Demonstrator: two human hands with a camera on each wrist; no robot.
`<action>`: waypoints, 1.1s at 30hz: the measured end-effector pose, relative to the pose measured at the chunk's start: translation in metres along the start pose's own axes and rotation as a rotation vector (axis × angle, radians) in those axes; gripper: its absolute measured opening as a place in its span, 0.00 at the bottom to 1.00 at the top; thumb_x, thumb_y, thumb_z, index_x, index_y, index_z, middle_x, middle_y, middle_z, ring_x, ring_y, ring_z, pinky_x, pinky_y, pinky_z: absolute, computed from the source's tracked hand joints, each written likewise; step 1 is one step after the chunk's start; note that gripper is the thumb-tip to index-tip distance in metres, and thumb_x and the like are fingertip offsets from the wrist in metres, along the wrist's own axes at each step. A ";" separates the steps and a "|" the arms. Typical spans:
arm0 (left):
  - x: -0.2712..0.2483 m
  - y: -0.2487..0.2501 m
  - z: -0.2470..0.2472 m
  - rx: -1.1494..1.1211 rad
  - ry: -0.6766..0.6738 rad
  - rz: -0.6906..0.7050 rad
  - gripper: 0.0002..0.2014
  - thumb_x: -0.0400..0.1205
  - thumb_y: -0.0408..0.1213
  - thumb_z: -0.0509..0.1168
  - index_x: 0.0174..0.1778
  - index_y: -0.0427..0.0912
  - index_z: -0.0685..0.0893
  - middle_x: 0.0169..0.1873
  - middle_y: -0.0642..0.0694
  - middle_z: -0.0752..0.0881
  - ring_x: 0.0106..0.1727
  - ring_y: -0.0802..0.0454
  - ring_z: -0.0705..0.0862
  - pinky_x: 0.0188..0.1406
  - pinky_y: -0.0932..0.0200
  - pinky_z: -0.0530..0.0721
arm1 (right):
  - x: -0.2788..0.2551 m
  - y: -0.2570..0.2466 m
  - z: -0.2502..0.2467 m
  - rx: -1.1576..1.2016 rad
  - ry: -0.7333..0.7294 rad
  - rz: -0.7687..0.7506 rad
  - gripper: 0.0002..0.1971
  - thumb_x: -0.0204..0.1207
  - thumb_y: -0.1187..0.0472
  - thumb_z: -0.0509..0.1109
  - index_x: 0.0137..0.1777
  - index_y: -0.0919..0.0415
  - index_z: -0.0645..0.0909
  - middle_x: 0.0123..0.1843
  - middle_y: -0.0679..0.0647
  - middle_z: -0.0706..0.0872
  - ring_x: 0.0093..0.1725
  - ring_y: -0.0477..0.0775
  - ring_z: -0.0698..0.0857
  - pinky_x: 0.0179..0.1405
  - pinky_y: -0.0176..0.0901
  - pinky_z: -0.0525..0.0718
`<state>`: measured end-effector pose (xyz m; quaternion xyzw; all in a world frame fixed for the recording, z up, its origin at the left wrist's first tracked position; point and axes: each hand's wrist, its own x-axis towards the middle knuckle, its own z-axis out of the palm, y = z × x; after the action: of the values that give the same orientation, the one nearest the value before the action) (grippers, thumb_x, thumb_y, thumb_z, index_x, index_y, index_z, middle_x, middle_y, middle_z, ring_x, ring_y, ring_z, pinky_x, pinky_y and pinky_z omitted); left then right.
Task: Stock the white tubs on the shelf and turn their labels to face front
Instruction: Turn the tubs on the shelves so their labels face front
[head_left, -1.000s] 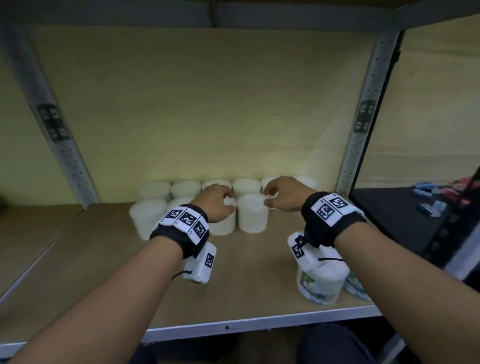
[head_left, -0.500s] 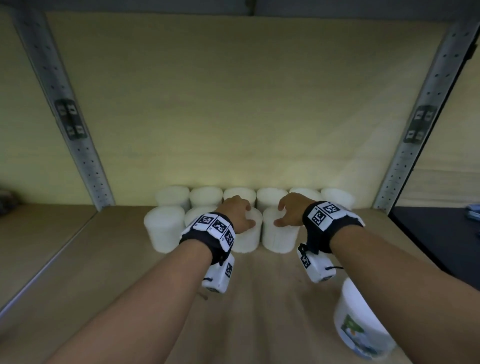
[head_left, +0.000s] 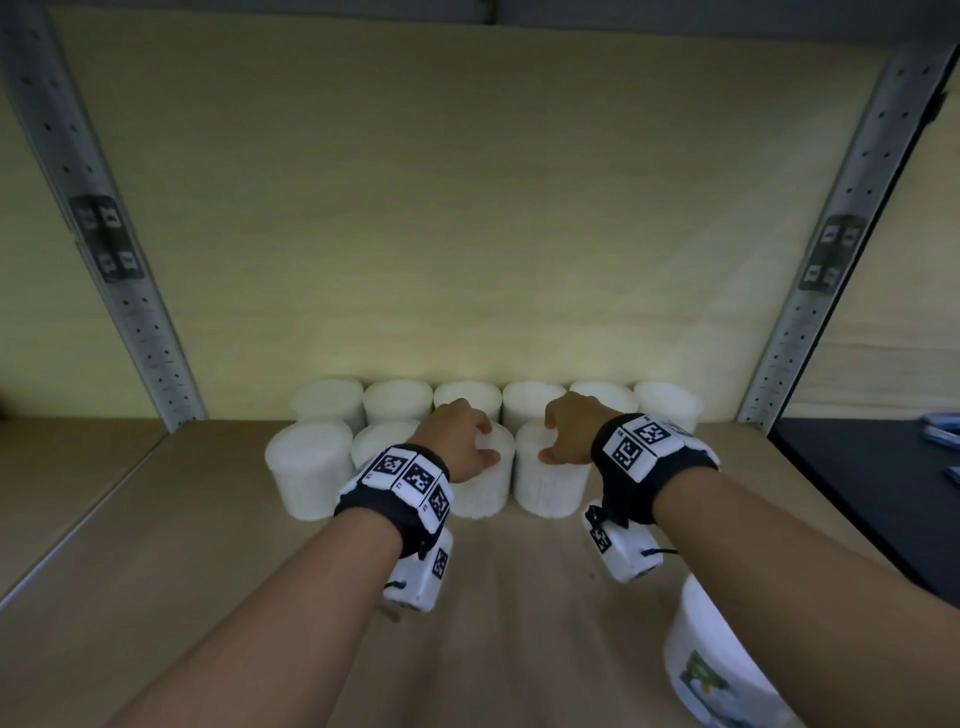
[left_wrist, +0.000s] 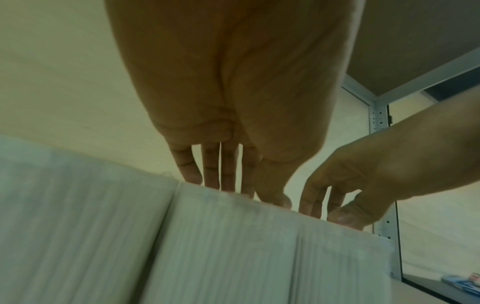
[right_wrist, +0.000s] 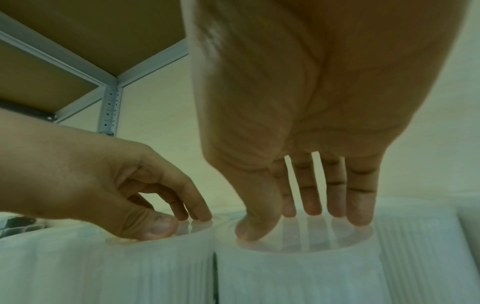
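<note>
Wooden shelf (head_left: 156, 545) between metal uprights holds the work: the left hand (head_left: 457, 441) and right hand (head_left: 569, 431) each grip the top of a front-row tub, fingertips curled onto the lids. Six tubs line the back, four stand ahead; one labelled tub (head_left: 717, 670) waits nearer the edge, and no stocked label shows.

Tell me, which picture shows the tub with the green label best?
The head view: the labelled tub stands at the shelf's front right, its green label facing the camera. The left wrist and right wrist views show only plain white tubs, not this one.
</note>
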<state>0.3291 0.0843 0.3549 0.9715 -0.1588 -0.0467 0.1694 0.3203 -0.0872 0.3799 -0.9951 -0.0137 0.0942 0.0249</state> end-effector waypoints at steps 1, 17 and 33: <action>0.000 0.000 0.000 -0.001 -0.001 0.001 0.25 0.80 0.49 0.66 0.72 0.45 0.75 0.72 0.45 0.72 0.72 0.45 0.72 0.72 0.50 0.73 | 0.000 0.000 0.000 -0.001 -0.002 0.001 0.30 0.75 0.48 0.71 0.71 0.66 0.74 0.71 0.62 0.75 0.70 0.64 0.76 0.68 0.53 0.79; 0.001 0.000 0.001 0.005 0.002 0.009 0.25 0.80 0.48 0.67 0.72 0.44 0.76 0.71 0.44 0.73 0.72 0.45 0.73 0.72 0.51 0.73 | -0.007 0.003 -0.007 0.087 -0.075 -0.089 0.28 0.76 0.70 0.66 0.76 0.55 0.71 0.76 0.55 0.72 0.73 0.57 0.76 0.66 0.42 0.76; -0.001 -0.001 0.000 -0.013 0.002 0.014 0.24 0.79 0.47 0.68 0.70 0.44 0.77 0.70 0.44 0.74 0.71 0.45 0.74 0.71 0.50 0.74 | -0.003 -0.007 -0.002 -0.037 -0.051 0.075 0.29 0.77 0.45 0.67 0.69 0.67 0.74 0.70 0.63 0.76 0.69 0.65 0.77 0.66 0.53 0.79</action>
<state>0.3287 0.0855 0.3542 0.9693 -0.1652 -0.0454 0.1764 0.3177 -0.0801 0.3826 -0.9925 0.0211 0.1201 0.0028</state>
